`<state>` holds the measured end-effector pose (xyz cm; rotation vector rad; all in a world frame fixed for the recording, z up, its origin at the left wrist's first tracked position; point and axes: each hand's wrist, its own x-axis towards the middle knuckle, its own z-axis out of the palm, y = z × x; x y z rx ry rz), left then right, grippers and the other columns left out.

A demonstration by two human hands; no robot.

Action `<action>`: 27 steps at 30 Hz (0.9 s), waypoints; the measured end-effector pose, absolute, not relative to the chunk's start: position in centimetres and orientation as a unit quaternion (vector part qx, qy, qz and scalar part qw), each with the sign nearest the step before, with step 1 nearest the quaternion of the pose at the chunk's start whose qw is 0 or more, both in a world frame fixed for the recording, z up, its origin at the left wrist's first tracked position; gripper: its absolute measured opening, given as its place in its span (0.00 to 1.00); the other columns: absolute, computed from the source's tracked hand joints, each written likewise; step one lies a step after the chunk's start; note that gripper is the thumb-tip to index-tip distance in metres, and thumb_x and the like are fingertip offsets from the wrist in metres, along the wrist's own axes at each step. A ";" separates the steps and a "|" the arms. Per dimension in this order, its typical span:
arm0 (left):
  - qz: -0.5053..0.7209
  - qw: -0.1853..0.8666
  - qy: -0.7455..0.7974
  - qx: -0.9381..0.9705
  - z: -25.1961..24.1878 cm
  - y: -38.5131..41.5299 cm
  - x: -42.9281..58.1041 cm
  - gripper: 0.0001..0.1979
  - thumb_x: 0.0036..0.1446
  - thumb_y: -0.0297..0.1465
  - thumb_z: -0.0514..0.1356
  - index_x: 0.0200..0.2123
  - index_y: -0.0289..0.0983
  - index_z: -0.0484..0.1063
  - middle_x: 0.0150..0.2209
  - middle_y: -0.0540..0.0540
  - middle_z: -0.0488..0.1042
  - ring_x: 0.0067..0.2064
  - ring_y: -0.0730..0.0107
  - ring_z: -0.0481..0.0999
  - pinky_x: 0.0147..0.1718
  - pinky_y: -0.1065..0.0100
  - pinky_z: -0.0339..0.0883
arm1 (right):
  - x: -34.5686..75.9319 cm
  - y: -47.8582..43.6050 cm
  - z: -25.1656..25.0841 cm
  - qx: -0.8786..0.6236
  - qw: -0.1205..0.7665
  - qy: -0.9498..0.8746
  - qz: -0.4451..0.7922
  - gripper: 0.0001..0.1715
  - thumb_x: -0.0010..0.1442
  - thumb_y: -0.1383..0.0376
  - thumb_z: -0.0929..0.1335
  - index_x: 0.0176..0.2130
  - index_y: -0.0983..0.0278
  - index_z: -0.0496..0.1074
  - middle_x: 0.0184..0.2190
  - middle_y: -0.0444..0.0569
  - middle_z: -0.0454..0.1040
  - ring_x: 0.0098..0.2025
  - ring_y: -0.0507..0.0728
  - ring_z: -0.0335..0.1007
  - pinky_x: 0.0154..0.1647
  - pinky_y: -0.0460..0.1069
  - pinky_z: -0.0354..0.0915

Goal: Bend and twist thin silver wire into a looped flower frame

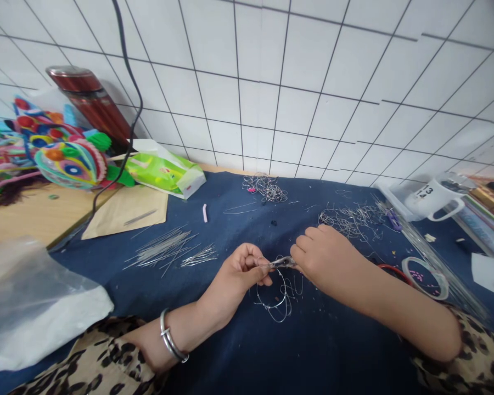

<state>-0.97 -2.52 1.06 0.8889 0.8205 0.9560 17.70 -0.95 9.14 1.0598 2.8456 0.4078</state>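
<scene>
Between the thumb and fingers of my left hand (247, 269) is pinched a thin wire ring (280, 300), with loose wire loops hanging below it. My right hand (323, 258) is closed round a pair of pliers (286, 263); the handles are mostly hidden under the palm. The pliers' metal jaws meet the wire right at my left fingertips. To the left of my left hand lie a bundle of short wires (200, 255) and a larger spread of straight wires (162, 249). Just beyond my right hand is a tangle of bent wire (352, 219).
A second wire tangle (265, 186) lies near the tiled wall. At left are a brown envelope (127, 211), a green packet (164, 167), a red thermos (93, 104) and a plastic bag (45, 307). A round dish (426, 278) and a white mug (434, 197) stand right.
</scene>
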 end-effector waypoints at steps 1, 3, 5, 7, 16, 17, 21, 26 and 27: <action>0.432 0.719 0.368 0.400 1.1 -2.5 -1.0 0.06 0.52 0.23 0.58 0.33 0.35 0.62 0.30 0.50 0.71 0.28 0.76 0.72 0.30 0.73 0.62 | 17.6 -1.1 9.2 0.343 0.040 0.927 0.146 0.08 0.55 0.74 0.62 0.27 0.65 0.65 0.24 0.47 0.65 0.29 0.54 0.54 0.29 0.49 0.41; 0.433 0.722 0.366 0.397 1.1 -2.6 -1.0 0.06 0.52 0.23 0.58 0.33 0.35 0.62 0.30 0.50 0.71 0.28 0.75 0.72 0.30 0.73 0.62 | 17.3 -1.4 9.3 0.338 0.042 0.925 0.170 0.09 0.53 0.76 0.61 0.27 0.65 0.64 0.23 0.47 0.64 0.28 0.54 0.54 0.28 0.50 0.41; 0.436 0.722 0.364 0.395 1.1 -2.5 -1.0 0.06 0.52 0.23 0.57 0.32 0.35 0.62 0.29 0.50 0.71 0.28 0.75 0.72 0.29 0.73 0.62 | 17.1 -1.6 9.4 0.334 0.044 0.923 0.188 0.09 0.52 0.77 0.61 0.27 0.66 0.65 0.23 0.47 0.63 0.28 0.54 0.54 0.28 0.50 0.40; 0.437 0.722 0.362 0.396 1.1 -2.5 -0.9 0.06 0.52 0.22 0.57 0.32 0.35 0.62 0.29 0.51 0.71 0.28 0.76 0.72 0.29 0.74 0.61 | 16.9 -1.8 9.5 0.331 0.047 0.921 0.201 0.09 0.51 0.77 0.61 0.27 0.66 0.65 0.23 0.48 0.63 0.27 0.54 0.54 0.27 0.50 0.40; 0.438 0.719 0.368 0.394 1.3 -2.6 -0.9 0.06 0.53 0.25 0.59 0.32 0.35 0.61 0.28 0.51 0.71 0.27 0.76 0.71 0.29 0.73 0.61 | 16.7 -2.0 9.3 0.332 0.055 0.914 0.229 0.10 0.53 0.78 0.59 0.26 0.67 0.65 0.21 0.48 0.62 0.26 0.54 0.53 0.26 0.50 0.37; 0.440 0.718 0.370 0.393 1.2 -2.6 -0.9 0.07 0.52 0.25 0.59 0.32 0.35 0.61 0.28 0.51 0.70 0.27 0.76 0.71 0.29 0.74 0.61 | 16.7 -2.0 9.3 0.332 0.057 0.913 0.229 0.11 0.52 0.78 0.59 0.26 0.67 0.64 0.21 0.48 0.62 0.25 0.54 0.54 0.26 0.50 0.37; 0.442 0.718 0.370 0.389 1.2 -2.5 -0.9 0.07 0.51 0.26 0.60 0.31 0.35 0.62 0.27 0.51 0.71 0.27 0.76 0.71 0.28 0.74 0.61 | 16.5 -2.0 9.3 0.332 0.070 0.912 0.231 0.10 0.51 0.78 0.60 0.26 0.67 0.64 0.21 0.49 0.63 0.25 0.54 0.54 0.26 0.50 0.37; 0.442 0.716 0.373 0.391 1.0 -2.5 -0.9 0.06 0.51 0.26 0.60 0.31 0.35 0.63 0.26 0.51 0.71 0.26 0.76 0.71 0.28 0.73 0.61 | 16.5 -2.2 9.3 0.330 0.081 0.910 0.240 0.10 0.52 0.78 0.59 0.25 0.67 0.65 0.21 0.49 0.63 0.25 0.54 0.54 0.25 0.50 0.36; 0.442 0.714 0.376 0.392 0.9 -2.5 -0.9 0.06 0.51 0.26 0.60 0.31 0.35 0.63 0.26 0.50 0.71 0.26 0.75 0.71 0.28 0.73 0.61 | 16.5 -2.2 9.3 0.327 0.079 0.910 0.242 0.11 0.52 0.78 0.59 0.25 0.67 0.64 0.21 0.49 0.63 0.25 0.53 0.53 0.25 0.50 0.36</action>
